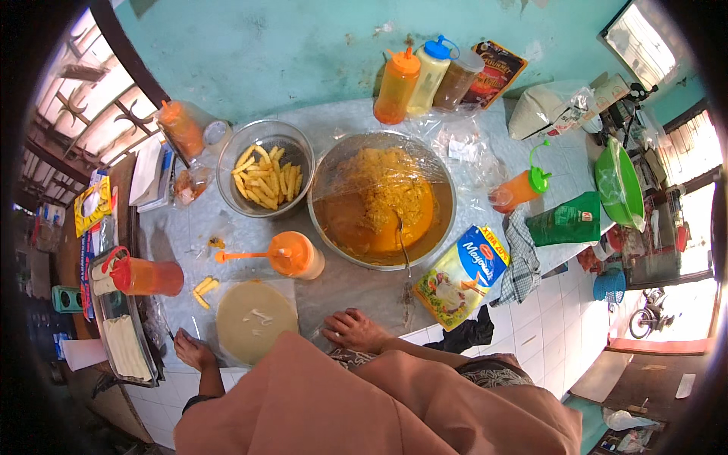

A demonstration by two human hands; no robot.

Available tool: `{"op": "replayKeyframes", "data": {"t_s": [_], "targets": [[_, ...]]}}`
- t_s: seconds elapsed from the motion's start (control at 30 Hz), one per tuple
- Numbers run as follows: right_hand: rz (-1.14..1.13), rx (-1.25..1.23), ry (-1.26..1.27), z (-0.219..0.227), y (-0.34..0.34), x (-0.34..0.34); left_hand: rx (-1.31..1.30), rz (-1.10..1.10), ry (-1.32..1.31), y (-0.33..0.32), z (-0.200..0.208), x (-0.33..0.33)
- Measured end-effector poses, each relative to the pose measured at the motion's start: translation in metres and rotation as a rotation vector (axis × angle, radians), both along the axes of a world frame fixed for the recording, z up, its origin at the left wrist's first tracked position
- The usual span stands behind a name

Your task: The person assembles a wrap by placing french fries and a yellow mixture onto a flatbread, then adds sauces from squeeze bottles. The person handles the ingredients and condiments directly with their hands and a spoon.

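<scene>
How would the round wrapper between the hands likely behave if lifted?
The round wrapper is probably floppy: it looks thin and lies flat. It would likely feel light, having little visible thickness. Tilting might smear or shift the white streaks on top.

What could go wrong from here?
The spoon leans over the near rim of the metal bowl; the right hand, close by, might knock it. The yellow-and-blue pouch sits by the near edge of the table and could get bumped off. The plastic wrap covers only part of the bowl, so it may slip into the orange filling.
</scene>
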State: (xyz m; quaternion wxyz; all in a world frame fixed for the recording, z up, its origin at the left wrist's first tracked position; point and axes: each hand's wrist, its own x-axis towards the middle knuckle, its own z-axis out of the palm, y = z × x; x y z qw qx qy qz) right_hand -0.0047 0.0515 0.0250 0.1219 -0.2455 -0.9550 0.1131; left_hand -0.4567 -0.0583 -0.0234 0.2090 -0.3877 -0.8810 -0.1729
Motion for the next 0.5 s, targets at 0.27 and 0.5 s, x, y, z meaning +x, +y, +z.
{"op": "replayKeyframes", "data": {"t_s": [0.27,0.5], "targets": [[-0.23,-0.272,0.125,0.026,-0.008,-0.012,-0.024,-0.061,-0.028,0.012,0.008,-0.003],[-0.397,-0.238,0.239,0.026,-0.014,-0.02,-0.076,-0.083,-0.092,-0.001,0.026,0.01]]}}
